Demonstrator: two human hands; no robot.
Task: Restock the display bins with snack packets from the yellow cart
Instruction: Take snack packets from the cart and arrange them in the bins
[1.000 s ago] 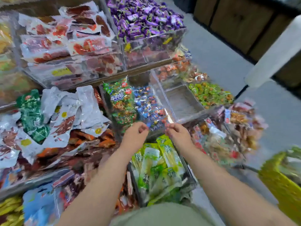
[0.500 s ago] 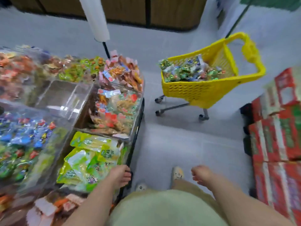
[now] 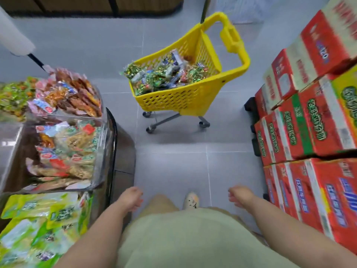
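Note:
The yellow cart (image 3: 185,97) stands on the grey floor ahead of me, with a heap of green, blue and red snack packets (image 3: 164,72) in it. On my left are clear display bins (image 3: 100,136) of packeted snacks, and green packets (image 3: 44,219) lie in the nearest bin. My left hand (image 3: 131,198) hangs low beside the display's edge, fingers loosely curled and holding nothing. My right hand (image 3: 239,196) hangs at my right side, also loosely curled around nothing. Both hands are well short of the cart.
Stacked red cartons (image 3: 309,122) fill the right side, on a dark pallet. A white pole (image 3: 13,37) rises at the far left. Wooden cabinets (image 3: 96,4) line the far wall. Open floor lies between me and the cart. One shoe (image 3: 191,200) shows below.
The view has swung right from the bins toward the cart. Both hands dropped from the bin edge to my sides, and the cart is now nearer and more central.

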